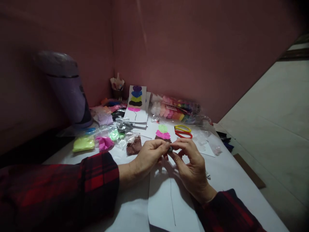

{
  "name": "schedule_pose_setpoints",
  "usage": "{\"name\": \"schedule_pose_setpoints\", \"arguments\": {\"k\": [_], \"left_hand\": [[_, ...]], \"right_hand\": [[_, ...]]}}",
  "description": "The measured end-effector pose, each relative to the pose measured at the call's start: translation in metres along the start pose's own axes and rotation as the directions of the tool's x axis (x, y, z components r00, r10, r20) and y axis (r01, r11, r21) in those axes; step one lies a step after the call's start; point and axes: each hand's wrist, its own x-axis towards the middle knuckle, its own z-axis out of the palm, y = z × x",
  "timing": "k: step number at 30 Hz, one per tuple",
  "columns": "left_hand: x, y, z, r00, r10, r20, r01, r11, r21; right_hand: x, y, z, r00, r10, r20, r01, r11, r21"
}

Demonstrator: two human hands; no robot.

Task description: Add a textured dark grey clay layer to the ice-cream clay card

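Note:
My left hand (152, 154) and my right hand (190, 164) meet over a white sheet of paper (161, 206). Between their fingertips is a small dark grey lump of modelling clay (170, 148), pinched from both sides and partly hidden by the fingers. Beyond the hands, the sheet carries stacked clay shapes: a light green piece (163, 128) at the top, a pink band (163, 134) under it, then a brown band (159, 139) that my fingers partly cover. A thin dark line (172, 196) runs down the paper toward me.
Bags of yellow clay (83, 143), pink clay (104, 143) and brown clay (134, 145) lie to the left. A sheet with finished coloured bands (136, 100) leans at the back. Scissors (183, 131) lie beyond my right hand, near clay packs (169, 109). A tall purple container (70, 93) stands left.

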Motion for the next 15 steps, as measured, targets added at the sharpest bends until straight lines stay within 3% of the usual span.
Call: {"name": "schedule_pose_setpoints", "arguments": {"k": [5,10,15], "left_hand": [[0.0009,-0.003,-0.0014,1.0,0.014,-0.027,-0.013,1.0,0.017],[0.0006,-0.0001,0.0,0.999,0.017,0.027,-0.018,0.999,0.043],[0.0,-0.0019,-0.0003,1.0,0.005,0.013,-0.005,1.0,0.028]], "right_hand": [[0.0002,-0.0026,-0.0006,0.997,-0.018,0.072,0.016,1.0,0.02],[0.0001,-0.0021,-0.0008,1.0,-0.002,0.012,0.002,1.0,0.017],[-0.0006,-0.0007,-0.0004,0.998,0.0,0.068,-0.001,1.0,0.014]]}}
